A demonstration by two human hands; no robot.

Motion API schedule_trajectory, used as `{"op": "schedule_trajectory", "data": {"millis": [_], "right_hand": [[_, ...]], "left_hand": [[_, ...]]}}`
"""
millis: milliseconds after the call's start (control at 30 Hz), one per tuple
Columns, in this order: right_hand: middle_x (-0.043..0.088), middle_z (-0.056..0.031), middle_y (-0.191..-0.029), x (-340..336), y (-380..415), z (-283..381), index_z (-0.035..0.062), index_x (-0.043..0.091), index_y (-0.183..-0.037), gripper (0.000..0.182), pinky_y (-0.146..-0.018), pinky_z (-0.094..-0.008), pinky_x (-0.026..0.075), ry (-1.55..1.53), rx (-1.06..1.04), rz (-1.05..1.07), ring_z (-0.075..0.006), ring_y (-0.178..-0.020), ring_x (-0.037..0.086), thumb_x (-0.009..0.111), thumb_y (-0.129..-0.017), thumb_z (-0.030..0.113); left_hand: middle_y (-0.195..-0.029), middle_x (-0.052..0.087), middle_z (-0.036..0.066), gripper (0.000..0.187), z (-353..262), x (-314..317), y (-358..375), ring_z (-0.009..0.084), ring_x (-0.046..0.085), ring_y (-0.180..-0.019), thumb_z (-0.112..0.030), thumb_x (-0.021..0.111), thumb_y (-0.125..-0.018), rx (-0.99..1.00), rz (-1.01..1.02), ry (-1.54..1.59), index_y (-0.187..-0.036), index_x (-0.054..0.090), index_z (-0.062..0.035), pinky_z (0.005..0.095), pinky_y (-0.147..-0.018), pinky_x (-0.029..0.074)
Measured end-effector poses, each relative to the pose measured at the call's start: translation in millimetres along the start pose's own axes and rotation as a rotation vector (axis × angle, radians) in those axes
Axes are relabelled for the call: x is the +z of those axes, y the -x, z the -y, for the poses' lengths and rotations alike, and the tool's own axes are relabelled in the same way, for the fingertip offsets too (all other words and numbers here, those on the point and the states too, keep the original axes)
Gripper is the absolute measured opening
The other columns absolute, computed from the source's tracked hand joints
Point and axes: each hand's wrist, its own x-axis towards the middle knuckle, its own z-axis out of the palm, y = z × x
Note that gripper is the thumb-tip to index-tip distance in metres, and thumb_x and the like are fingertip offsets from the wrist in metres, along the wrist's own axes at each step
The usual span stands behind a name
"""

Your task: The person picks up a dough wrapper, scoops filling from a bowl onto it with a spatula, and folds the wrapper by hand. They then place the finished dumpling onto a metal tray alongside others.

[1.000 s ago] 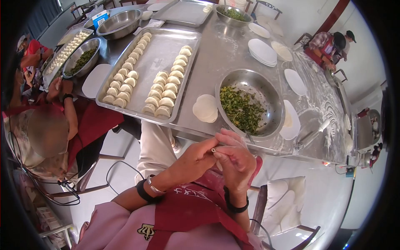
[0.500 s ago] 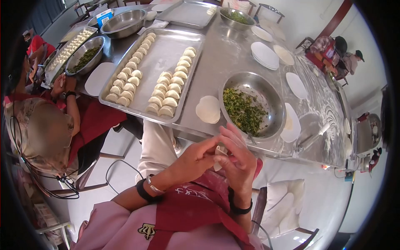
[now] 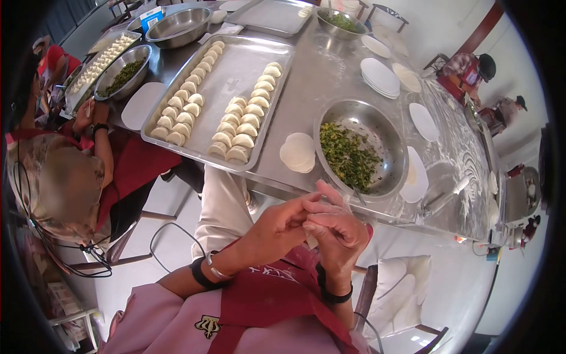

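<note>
My left hand (image 3: 272,231) and my right hand (image 3: 338,233) meet above my lap, in front of the table edge. Both are closed, fingers pinched around a pale dumpling (image 3: 312,240). Most of the dumpling is hidden by the fingers; only a bit of dough shows below them. Just beyond my hands stands a steel bowl (image 3: 396,154) with chopped green and yellow filling (image 3: 348,154). Left of that bowl lies a small stack of round dough wrappers (image 3: 297,153). A metal tray (image 3: 227,76) with rows of folded dumplings (image 3: 243,140) is further left.
A co-worker (image 3: 71,189) sits at my left, near another bowl of filling (image 3: 122,76). White plates (image 3: 379,78) stand along the table's right side, by a floury patch (image 3: 454,130). A chair (image 3: 401,295) is at my right. More people (image 3: 466,74) are in the background.
My fingers have closed further over the dumpling, so less of it shows. The right fingers have curled inward. The view has shifted slightly.
</note>
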Motion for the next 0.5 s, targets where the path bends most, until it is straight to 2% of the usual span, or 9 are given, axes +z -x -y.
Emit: {"op": "schedule_trajectory", "data": {"millis": [233, 333, 433, 500], "right_hand": [[0.074, -0.0155, -0.105, 14.2, -2.8, 7.9, 0.0055, 0.076, -0.102, 0.030, -0.109, -0.0525, 0.039, -0.050, 0.032, -0.178, -0.0409, -0.129, 0.053, 0.082, -0.073, 0.006], [0.074, -0.0151, -0.107, 6.0, 3.4, -5.8, 0.0062, 0.076, -0.102, 0.029, -0.110, -0.0534, 0.036, -0.006, -0.022, -0.064, -0.0405, -0.130, 0.052, 0.081, -0.074, 0.008], [0.074, -0.0154, -0.108, 5.9, 4.3, -12.6, 0.0063, 0.076, -0.104, 0.029, -0.111, -0.0537, 0.035, 0.067, -0.047, -0.057, -0.0399, -0.131, 0.052, 0.080, -0.076, 0.012], [0.074, -0.0149, -0.108, 7.1, 2.3, -7.7, 0.0054, 0.076, -0.105, 0.028, -0.112, -0.0541, 0.033, 0.112, -0.001, -0.060, -0.0399, -0.130, 0.053, 0.079, -0.079, 0.014]], "left_hand": [[-0.105, 0.067, 0.006, 0.034, 6.7, 0.8, 0.6, 0.0072, 0.064, -0.096, -0.001, 0.059, -0.096, 0.028, -0.112, 0.012, -0.129, 0.055, 0.0025, 0.0243, -0.080, 0.055], [-0.119, 0.063, 0.006, 0.037, -4.5, 1.1, 0.4, 0.0087, 0.060, -0.106, 0.000, 0.059, -0.096, 0.019, -0.045, 0.030, -0.132, 0.053, 0.0036, 0.0230, -0.087, 0.051], [-0.115, 0.065, 0.005, 0.034, -1.5, 2.5, -1.0, 0.0090, 0.061, -0.104, 0.000, 0.059, -0.096, -0.042, -0.083, 0.020, -0.130, 0.055, 0.0033, 0.0237, -0.087, 0.052], [-0.117, 0.064, 0.005, 0.033, 5.2, 3.2, -2.0, 0.0095, 0.061, -0.105, 0.000, 0.059, -0.096, -0.013, -0.106, 0.109, -0.129, 0.055, 0.0030, 0.0242, -0.088, 0.052]]}}
